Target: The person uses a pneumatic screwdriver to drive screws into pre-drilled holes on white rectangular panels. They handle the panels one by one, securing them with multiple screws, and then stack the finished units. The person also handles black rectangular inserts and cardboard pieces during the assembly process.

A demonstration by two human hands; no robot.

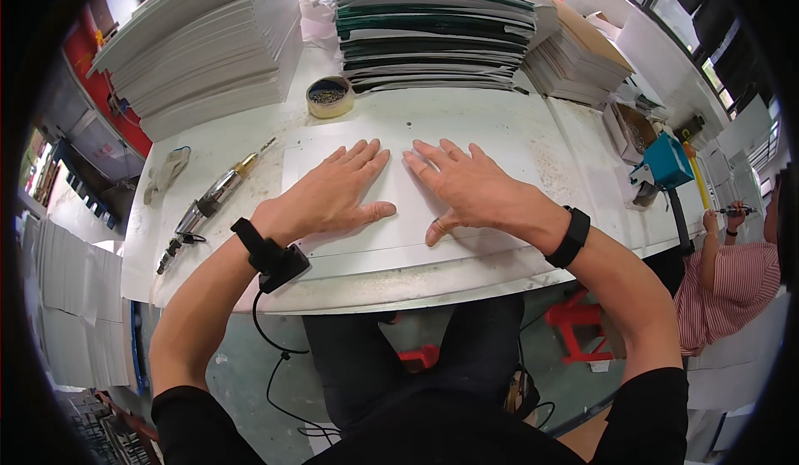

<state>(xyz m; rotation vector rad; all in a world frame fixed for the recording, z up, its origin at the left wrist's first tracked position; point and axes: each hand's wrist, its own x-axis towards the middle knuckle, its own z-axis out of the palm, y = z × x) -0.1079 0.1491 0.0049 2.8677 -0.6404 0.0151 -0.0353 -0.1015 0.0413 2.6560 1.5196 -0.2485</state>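
My left hand (337, 190) and right hand (466, 186) lie flat, fingers spread, gripping nothing, side by side on a white sheet (499, 161) at the table's (583, 140) centre. A tape roll (330, 96) sits at twelve o'clock; what seems a pneumatic screwdriver (212, 199) lies at nine o'clock.

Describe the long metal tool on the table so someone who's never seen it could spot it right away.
Start at the white table and look beside the left hand, which lies flat on a white sheet. The tool lies slanted there: slim, silver, with a brass-coloured tip and a dark cable end, unlike the round tape roll behind it.
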